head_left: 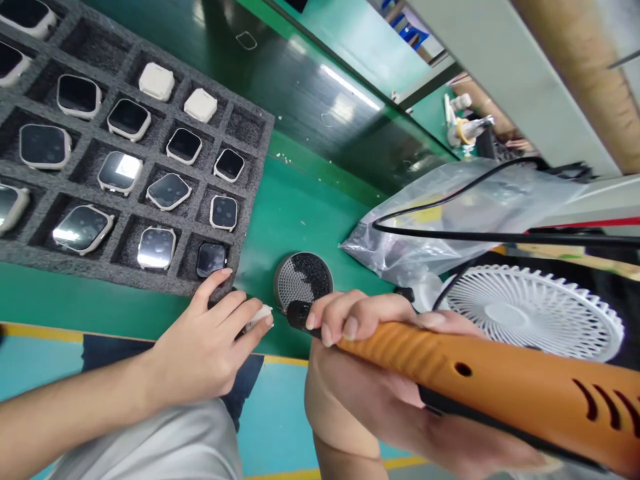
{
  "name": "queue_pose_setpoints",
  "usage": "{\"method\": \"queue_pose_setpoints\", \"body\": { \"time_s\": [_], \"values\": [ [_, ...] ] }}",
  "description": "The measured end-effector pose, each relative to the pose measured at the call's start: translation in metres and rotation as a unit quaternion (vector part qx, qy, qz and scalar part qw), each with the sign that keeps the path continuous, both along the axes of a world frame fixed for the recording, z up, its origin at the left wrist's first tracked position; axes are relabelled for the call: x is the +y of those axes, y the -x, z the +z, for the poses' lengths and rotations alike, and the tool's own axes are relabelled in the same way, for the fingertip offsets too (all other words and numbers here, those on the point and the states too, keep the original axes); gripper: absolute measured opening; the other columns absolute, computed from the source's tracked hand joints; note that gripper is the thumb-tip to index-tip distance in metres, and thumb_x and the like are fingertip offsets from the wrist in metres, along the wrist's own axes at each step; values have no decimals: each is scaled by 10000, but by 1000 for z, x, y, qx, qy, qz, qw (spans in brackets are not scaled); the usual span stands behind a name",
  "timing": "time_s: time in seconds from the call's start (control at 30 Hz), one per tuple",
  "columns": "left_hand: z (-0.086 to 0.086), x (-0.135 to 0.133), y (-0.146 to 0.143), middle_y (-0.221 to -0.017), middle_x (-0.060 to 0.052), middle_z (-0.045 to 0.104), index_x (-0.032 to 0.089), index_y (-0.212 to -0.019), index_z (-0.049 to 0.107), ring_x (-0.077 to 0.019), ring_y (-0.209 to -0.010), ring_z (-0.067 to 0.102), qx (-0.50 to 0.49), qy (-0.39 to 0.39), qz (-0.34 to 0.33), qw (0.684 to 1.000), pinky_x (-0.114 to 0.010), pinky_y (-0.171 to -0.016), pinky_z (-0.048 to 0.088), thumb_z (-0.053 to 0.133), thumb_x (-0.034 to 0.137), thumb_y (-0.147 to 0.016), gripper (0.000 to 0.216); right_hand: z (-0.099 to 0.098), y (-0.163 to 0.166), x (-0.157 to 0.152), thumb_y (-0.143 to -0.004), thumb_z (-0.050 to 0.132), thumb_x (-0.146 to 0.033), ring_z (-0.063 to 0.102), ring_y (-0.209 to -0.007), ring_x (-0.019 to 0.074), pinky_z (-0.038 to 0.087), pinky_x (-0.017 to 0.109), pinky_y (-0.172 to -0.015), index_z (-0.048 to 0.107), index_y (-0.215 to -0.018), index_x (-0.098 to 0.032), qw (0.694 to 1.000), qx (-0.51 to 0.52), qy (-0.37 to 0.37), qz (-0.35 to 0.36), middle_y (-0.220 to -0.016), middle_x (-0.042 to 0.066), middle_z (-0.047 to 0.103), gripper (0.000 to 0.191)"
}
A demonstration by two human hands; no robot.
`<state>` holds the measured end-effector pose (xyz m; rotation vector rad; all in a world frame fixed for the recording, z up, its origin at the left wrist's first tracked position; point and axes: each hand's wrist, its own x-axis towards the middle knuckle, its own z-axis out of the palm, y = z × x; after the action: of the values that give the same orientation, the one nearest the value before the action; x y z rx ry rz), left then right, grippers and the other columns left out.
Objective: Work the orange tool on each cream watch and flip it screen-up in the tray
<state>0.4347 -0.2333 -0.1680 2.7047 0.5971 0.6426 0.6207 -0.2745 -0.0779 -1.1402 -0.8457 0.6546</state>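
Observation:
My left hand (210,340) pinches a small white piece (259,316), mostly covered by the fingers. Its forefinger stretches to the front corner of a grey foam tray (183,277), beside a dark watch (211,258) in the corner compartment. An orange electric screwdriver (450,367) fills my right hand (367,317), fingers wrapped round its ribbed grip. The dark nose of the tool points left toward the white piece. Just beyond the tip stands a round tin (303,277), partly filled with tiny dark screws.
Several square watches, such as one with a dark face (79,95), sit in the tray's compartments. A clear plastic bag (425,213) lies right of the tin, with a black cable (475,235) across it. A white fan (535,310) is near the screwdriver. Green bench (285,193) runs underneath.

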Motion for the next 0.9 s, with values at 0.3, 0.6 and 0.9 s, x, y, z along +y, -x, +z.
{"method": "queue_pose_setpoints", "body": {
  "time_s": [0.3, 0.6, 0.9],
  "values": [
    [0, 2, 0, -1295, -121, 724, 162, -1346, 722, -309, -1174, 622, 6, 1, 1, 1000, -685, -1328, 196, 640, 193, -876, 478, -4, -1, 1, -977, 603, -654, 627, -670, 196, 584, 452, -609, 675, -1147, -320, 999, -15, 13, 50, -852, -8, 672, 381],
    [1, 1, -3, -1268, -98, 738, 188, -1292, 741, -277, -1144, 633, -1, -5, 14, 1000, -654, -1324, 231, 646, 209, -974, 333, -14, 2, -5, -961, 616, -680, 642, -683, 202, 573, 452, -623, 658, -1193, -307, 1000, 1, 8, 27, -864, 0, 700, 441],
    [2, 1, -4, -1218, -91, 749, 186, -1229, 751, -237, -1091, 658, -18, -13, 29, 999, -624, -1303, 312, 669, 235, -1016, 233, -12, 10, 1, -979, 589, -668, 644, -655, 198, 584, 458, -591, 677, -1163, -304, 999, -24, -2, 29, -837, -6, 676, 417]
  ]
}}
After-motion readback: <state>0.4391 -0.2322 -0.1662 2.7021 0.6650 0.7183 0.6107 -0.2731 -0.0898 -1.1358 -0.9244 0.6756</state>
